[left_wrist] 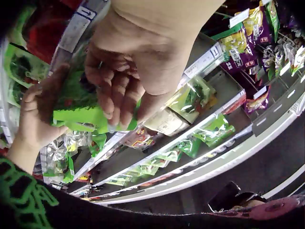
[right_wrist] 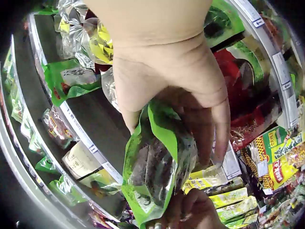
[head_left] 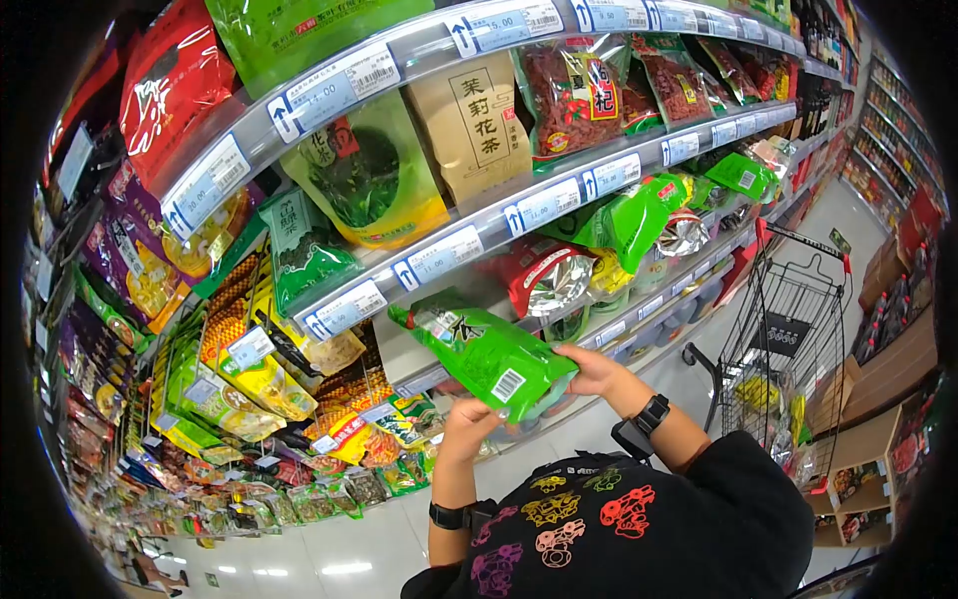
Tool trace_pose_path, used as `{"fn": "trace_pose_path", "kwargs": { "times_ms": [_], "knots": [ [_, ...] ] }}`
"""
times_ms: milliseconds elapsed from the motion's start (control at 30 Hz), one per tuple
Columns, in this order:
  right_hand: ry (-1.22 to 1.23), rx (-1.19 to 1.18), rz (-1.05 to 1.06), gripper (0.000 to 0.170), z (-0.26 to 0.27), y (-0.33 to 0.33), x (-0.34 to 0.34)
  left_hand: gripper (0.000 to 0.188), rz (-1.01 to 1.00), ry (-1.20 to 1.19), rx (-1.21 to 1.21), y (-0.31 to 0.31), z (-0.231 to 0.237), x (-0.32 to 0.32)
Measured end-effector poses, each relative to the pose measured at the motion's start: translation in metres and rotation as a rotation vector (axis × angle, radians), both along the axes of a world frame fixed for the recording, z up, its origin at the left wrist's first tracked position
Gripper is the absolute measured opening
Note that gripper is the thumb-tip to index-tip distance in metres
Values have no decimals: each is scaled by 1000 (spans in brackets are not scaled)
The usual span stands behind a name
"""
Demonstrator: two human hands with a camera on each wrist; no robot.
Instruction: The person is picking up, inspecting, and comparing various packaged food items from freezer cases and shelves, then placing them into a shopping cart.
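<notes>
Beyond the hands, the left point(head_left: 467, 427) and the right point(head_left: 591, 371), a bare stretch of shelf point(head_left: 399, 349) left an opening, partly obstructed in front by the green bag point(head_left: 489, 359) held between them. A price rail point(head_left: 494, 233) bounded this passage from above. A red-and-silver bag point(head_left: 549, 285) blocked the space ahead of the right hand; packets point(head_left: 361, 437) crowded the left hand's left, with open floor point(head_left: 369, 549) below. A shopping cart point(head_left: 783, 336) stood well apart, to the right hand's right.

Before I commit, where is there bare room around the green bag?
Bare shelf shows left of the green bag, below the price strip; open floor lies between the hanging packets and black shirt. Crowded: the hanging packets, and the silver packs right of the bag.
</notes>
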State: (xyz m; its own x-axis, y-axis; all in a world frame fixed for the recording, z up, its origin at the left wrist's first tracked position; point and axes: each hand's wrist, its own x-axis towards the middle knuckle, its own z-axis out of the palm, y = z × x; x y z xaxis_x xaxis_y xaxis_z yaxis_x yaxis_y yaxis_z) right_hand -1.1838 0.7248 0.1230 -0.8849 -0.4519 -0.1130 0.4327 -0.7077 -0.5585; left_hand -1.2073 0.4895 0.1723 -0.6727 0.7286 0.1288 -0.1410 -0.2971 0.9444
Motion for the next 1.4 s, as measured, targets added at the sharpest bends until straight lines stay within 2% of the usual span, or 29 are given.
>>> {"fn": "trace_pose_path", "kwargs": {
  "times_ms": [167,267,500,733,833,933,967,1067,1100,1200,1300,1400],
  "knots": [
    [59,-50,-14,50,-5,-4,1,19,-193,151,-266,-10,4,6],
    [105,10,-65,55,-4,-6,8,20,-248,71,-240,-11,-7,10],
    [159,120,-164,65,4,-23,38,14,-375,226,-285,-38,-17,15],
    [191,188,-290,63,3,-57,75,9,-262,328,-383,-75,-34,25],
    [226,292,-360,63,0,-73,87,9,-229,353,-395,-86,-35,25],
    [236,380,-403,65,6,-86,99,9,-54,376,-318,-90,-43,27],
    [269,457,-432,65,7,-89,102,10,-10,312,-425,-94,-45,28],
    [365,617,-509,65,11,-98,107,12,144,0,-406,-91,-57,31],
    [384,635,-531,64,18,-101,111,28,54,-16,-292,-89,-57,29],
    [425,666,-535,64,23,-98,131,44,55,-25,-158,-74,-45,39],
    [466,740,-510,62,28,-86,152,53,-119,-2,-141,-60,-35,46],
    [486,796,-530,61,36,-72,173,53,-97,-78,19,-27,-17,67]
  ]
}}
